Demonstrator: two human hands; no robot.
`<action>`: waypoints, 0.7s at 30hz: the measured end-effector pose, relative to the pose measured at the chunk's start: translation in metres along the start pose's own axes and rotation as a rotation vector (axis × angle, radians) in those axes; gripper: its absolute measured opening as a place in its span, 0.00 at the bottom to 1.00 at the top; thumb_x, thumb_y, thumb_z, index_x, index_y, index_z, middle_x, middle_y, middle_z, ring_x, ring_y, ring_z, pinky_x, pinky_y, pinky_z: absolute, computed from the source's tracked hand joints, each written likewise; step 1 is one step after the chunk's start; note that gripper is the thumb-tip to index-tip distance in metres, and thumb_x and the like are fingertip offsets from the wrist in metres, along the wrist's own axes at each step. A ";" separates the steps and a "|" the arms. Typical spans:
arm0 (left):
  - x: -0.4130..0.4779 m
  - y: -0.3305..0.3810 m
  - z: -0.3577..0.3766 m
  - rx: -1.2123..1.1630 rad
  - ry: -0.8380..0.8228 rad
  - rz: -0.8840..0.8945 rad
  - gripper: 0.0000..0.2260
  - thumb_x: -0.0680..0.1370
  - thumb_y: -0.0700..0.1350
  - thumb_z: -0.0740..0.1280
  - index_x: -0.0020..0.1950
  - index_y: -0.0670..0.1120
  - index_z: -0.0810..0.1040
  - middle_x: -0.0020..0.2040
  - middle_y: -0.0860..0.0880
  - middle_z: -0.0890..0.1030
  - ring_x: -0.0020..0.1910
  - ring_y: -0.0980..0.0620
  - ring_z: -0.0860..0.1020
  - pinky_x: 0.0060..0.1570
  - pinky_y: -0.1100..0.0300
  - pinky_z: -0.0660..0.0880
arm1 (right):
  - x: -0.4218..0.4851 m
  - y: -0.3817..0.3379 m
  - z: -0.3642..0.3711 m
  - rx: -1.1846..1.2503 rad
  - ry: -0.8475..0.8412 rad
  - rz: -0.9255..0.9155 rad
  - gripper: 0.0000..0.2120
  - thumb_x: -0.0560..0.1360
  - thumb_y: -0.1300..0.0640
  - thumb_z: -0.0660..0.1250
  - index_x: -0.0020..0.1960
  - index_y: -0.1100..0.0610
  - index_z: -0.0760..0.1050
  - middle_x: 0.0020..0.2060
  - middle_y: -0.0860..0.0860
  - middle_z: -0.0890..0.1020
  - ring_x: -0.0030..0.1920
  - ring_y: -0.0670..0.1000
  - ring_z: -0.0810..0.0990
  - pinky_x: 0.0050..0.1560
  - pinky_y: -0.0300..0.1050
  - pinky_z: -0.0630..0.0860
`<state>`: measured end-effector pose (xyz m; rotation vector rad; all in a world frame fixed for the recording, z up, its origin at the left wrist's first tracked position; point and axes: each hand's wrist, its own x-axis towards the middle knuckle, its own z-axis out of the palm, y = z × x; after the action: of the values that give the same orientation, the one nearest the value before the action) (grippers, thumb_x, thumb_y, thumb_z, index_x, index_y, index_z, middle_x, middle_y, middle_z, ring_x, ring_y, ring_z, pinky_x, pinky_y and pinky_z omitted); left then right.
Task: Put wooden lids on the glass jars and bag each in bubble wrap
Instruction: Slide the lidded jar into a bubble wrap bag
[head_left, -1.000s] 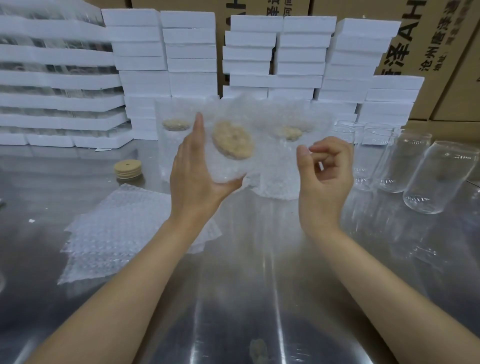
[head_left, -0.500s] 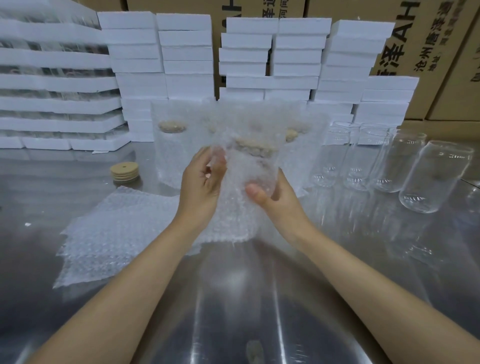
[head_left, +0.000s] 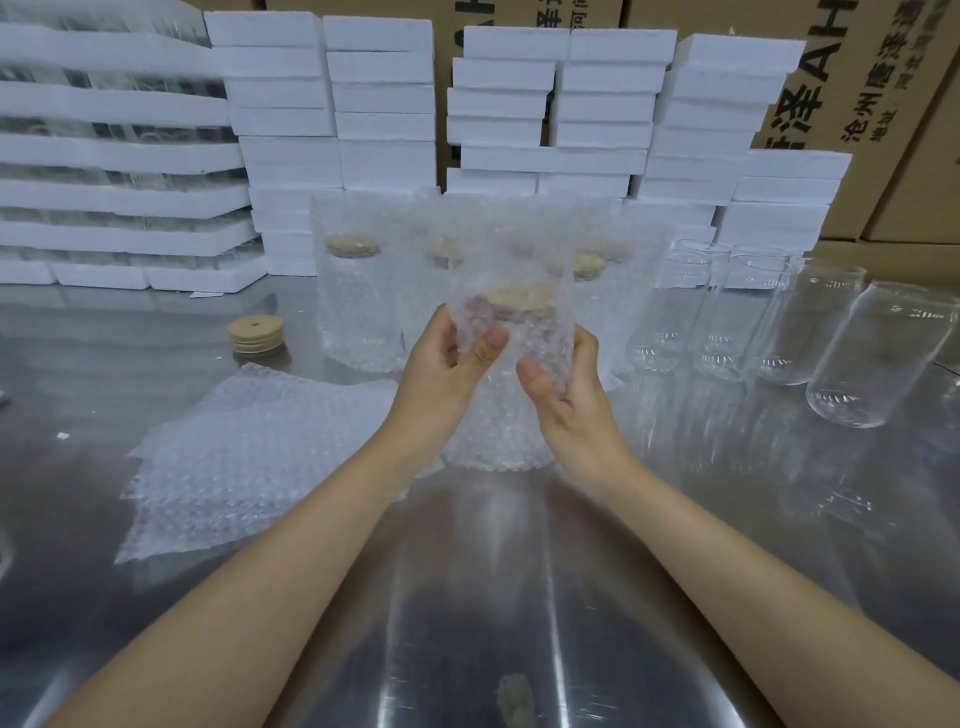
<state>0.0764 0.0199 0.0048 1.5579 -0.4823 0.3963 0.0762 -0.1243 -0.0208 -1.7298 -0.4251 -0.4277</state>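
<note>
The head view looks down on a steel table (head_left: 519, 597). In the middle, both hands hold one bubble wrap bag (head_left: 524, 358) with a glass jar inside, and the wooden lid (head_left: 519, 300) already sits on the jar's mouth and shows through the plastic. The left hand (head_left: 441, 364) grasps the upper left side of the bag, thumb in front and fingers curled behind. The right hand (head_left: 566, 395) grasps the right side in the same way, thumb pressed on the front. The bag stands upright just in front of the person; I cannot tell if its bottom touches the table. Behind it stands a row of finished bagged jars (head_left: 358, 301), each with a lid inside. At the right wait several bare glass jars (head_left: 883, 353) without lids or wrap. A small stack of wooden lids (head_left: 256, 335) lies at the left, and a pile of flat bubble wrap bags (head_left: 249, 457) lies near the left forearm. White foam boxes (head_left: 379, 104) and cardboard cartons (head_left: 857, 78) fill the back. I judge that the task is partly done: a few jars are packed, this one is almost ready, and the bare jars remain.
</note>
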 end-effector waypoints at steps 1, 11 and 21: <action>0.001 0.001 -0.002 -0.007 0.008 0.000 0.29 0.65 0.66 0.68 0.58 0.49 0.73 0.54 0.55 0.80 0.53 0.62 0.78 0.55 0.65 0.74 | 0.000 0.001 -0.001 -0.003 -0.020 -0.003 0.36 0.74 0.39 0.62 0.73 0.57 0.55 0.61 0.42 0.73 0.59 0.30 0.73 0.55 0.24 0.69; 0.002 -0.009 -0.015 0.235 -0.172 -0.066 0.46 0.61 0.63 0.77 0.74 0.58 0.58 0.68 0.58 0.70 0.66 0.60 0.71 0.67 0.52 0.70 | 0.009 -0.006 -0.005 0.203 0.114 0.008 0.22 0.73 0.40 0.63 0.62 0.51 0.68 0.59 0.45 0.78 0.59 0.40 0.77 0.61 0.37 0.72; -0.003 -0.022 -0.009 0.293 -0.256 -0.137 0.49 0.59 0.63 0.79 0.72 0.60 0.54 0.64 0.68 0.69 0.63 0.69 0.70 0.59 0.71 0.69 | 0.019 -0.004 -0.011 0.382 0.098 0.167 0.34 0.72 0.30 0.61 0.61 0.59 0.75 0.56 0.56 0.82 0.58 0.52 0.81 0.58 0.48 0.79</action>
<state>0.0859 0.0292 -0.0150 1.9273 -0.5275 0.1658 0.0897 -0.1333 -0.0064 -1.3545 -0.2684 -0.2867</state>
